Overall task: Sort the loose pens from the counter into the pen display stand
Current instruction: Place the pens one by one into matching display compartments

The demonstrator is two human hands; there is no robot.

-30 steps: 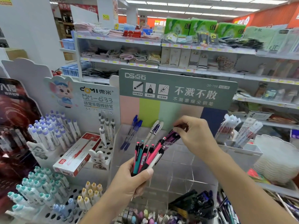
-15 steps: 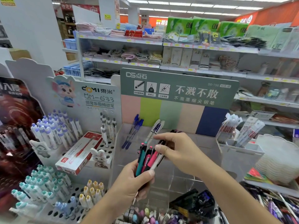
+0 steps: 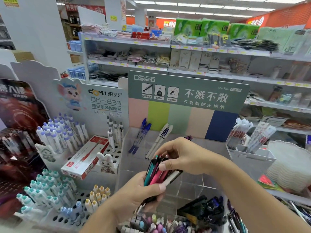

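The left hand grips a bundle of pens. The right hand pinches their tops above the clear display stand.

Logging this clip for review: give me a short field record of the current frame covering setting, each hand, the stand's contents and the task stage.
setting: shop counter with pen displays, shelves behind
left hand: grips a bundle of pens
right hand: fingers on the bundle's upper ends, picking at one pen
pen display stand: clear compartments; blue pens and white pens in the back row
stage: bundle not yet sorted
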